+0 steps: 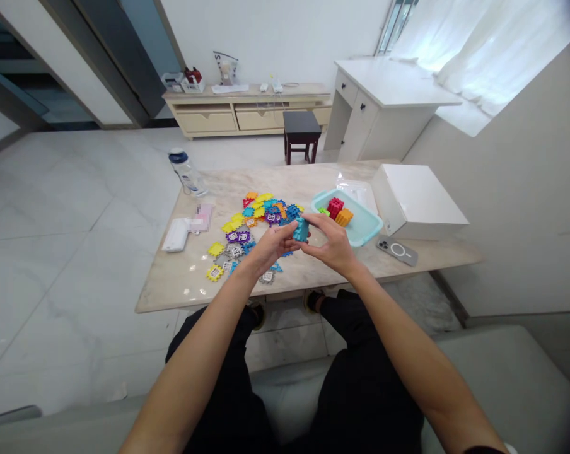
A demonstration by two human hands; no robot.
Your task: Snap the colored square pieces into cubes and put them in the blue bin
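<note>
Between my two hands, above the near side of the table (162, 293), is a light blue block (301, 229) put together from notched tiles. My left hand (272, 247) pinches its left side, thumb on top. From the right, the fingers of my right hand (331, 243) close on the block's other side. Under and beyond my hands lie loose notched tiles (238, 238) in yellow, blue, purple, orange and grey, some with window shapes. A light blue tray (367, 228) behind my right hand holds a red block (335, 207), an orange block (344, 217) and a green piece (323, 212).
A water bottle (188, 171) stands at the table's far left, with a white packet (176, 235) nearer me. On the right are a white box (420, 198) and a grey phone (397, 250). Beyond the table stand a dark stool (302, 124) and a white desk (398, 82).
</note>
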